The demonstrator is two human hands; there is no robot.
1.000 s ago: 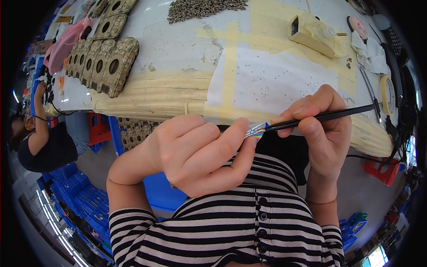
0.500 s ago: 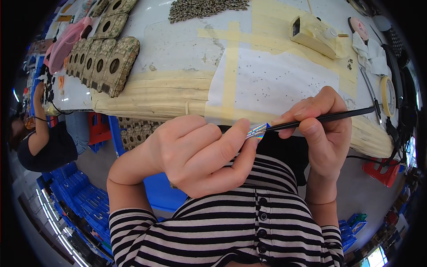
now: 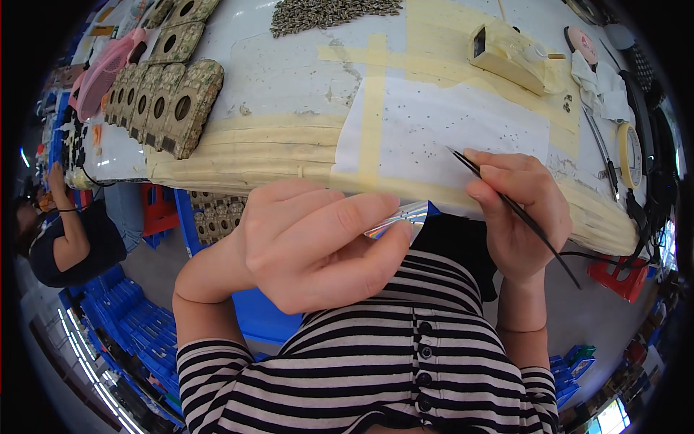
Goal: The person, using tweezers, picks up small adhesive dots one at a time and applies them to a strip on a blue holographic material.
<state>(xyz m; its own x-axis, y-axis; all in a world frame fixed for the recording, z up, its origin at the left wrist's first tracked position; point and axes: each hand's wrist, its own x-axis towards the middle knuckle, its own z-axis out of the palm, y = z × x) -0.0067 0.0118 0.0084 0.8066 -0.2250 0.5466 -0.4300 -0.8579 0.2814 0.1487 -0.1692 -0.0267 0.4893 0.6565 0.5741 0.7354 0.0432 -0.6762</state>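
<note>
The desk is white, its near edge banded with yellowish tape; a white sheet dotted with dark specks lies by that edge; camouflage-patterned pieces line the left side; small metal parts heap farther back; a tape-wrapped box and tape roll lie toward the right edge.

Bench: paper sheet at near edge. Cases left of sheet; fan farther left. Parts heap behind sheet. Box behind sheet, to right; tape roll right of box. Foil strip in left fingers, before sheet; tweezers in right fingers.
</note>
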